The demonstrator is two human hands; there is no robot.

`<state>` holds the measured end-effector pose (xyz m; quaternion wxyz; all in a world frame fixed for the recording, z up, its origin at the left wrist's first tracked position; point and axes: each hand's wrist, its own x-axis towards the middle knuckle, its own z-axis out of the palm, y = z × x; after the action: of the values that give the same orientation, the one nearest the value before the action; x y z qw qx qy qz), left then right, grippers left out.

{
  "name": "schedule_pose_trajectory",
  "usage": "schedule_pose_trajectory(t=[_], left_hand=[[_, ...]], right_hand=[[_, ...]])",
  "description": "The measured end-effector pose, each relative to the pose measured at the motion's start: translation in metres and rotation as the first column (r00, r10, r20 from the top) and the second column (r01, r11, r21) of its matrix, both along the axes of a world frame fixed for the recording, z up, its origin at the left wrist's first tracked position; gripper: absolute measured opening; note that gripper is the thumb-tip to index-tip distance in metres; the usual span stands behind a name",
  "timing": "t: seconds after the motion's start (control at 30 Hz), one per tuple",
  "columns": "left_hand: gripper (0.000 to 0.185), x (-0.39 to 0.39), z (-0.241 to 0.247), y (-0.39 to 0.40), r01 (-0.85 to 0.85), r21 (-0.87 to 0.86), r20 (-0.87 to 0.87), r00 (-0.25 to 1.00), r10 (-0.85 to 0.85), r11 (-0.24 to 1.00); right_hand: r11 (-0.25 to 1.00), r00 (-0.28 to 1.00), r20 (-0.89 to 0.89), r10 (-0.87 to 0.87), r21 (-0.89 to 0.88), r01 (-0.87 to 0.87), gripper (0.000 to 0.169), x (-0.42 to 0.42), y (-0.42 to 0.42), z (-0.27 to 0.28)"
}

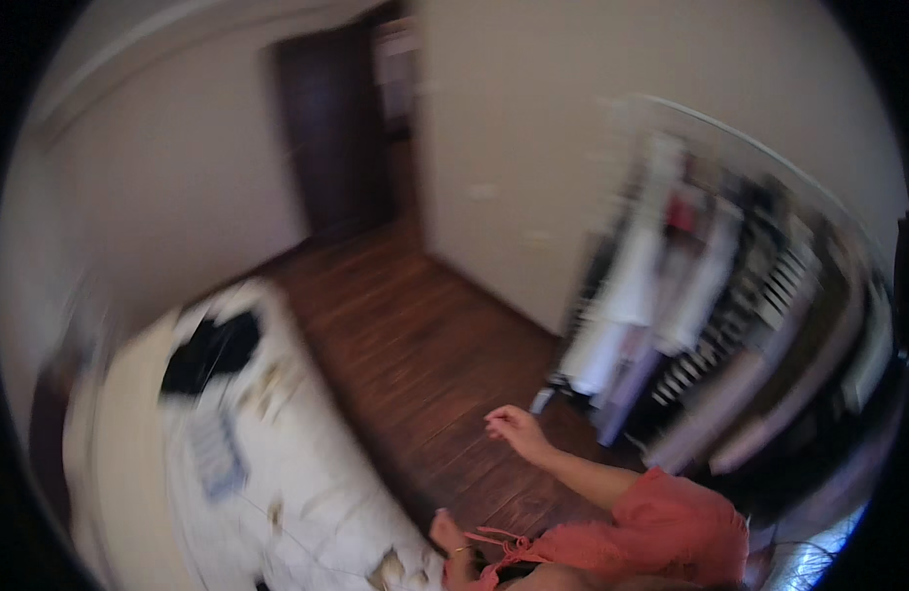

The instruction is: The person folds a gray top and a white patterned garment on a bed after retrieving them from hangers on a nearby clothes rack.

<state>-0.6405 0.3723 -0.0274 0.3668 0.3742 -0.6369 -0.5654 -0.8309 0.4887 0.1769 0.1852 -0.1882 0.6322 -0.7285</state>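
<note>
My right hand (pixel 517 432) hangs over the wooden floor, fingers loosely bent and nothing in them. Its forearm comes out of a coral-red sleeve (pixel 669 517). Close to the side of the bed is my left hand (pixel 447 532), with a thin bracelet at the wrist. Blur hides how its fingers lie, and no object shows in it. White patterned bedding (pixel 314 480) spreads beside that hand. Farther up the bed lie a black garment (pixel 214 351) and a folded grey-blue cloth (pixel 217 454).
A clothes rack (pixel 750 144) full of hanging garments (pixel 691 295) stands along the right wall. Dark wooden flooring (pixel 395 354) runs between bed and rack towards a dark door (pixel 332 133), which stands ajar at a doorway. The picture is blurred.
</note>
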Motion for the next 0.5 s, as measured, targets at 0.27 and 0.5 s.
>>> schedule_pose_trajectory(t=[0.27, 0.5], left_hand=[[0.037, -0.174, 0.198, 0.146, 0.793, -0.187, -0.285, 0.521, -0.805, 0.58], [0.019, -0.235, 0.206, 0.23, 0.909, 0.01, -0.279, 0.403, -0.872, 0.417]], right_hand=[[0.733, 0.721, -0.163, -0.673, -0.014, 0.68, 0.015, 0.028, 0.33, 0.083], [0.03, -0.173, -0.457, -0.873, -0.404, 0.914, 0.025, -0.043, 0.494, 0.175]])
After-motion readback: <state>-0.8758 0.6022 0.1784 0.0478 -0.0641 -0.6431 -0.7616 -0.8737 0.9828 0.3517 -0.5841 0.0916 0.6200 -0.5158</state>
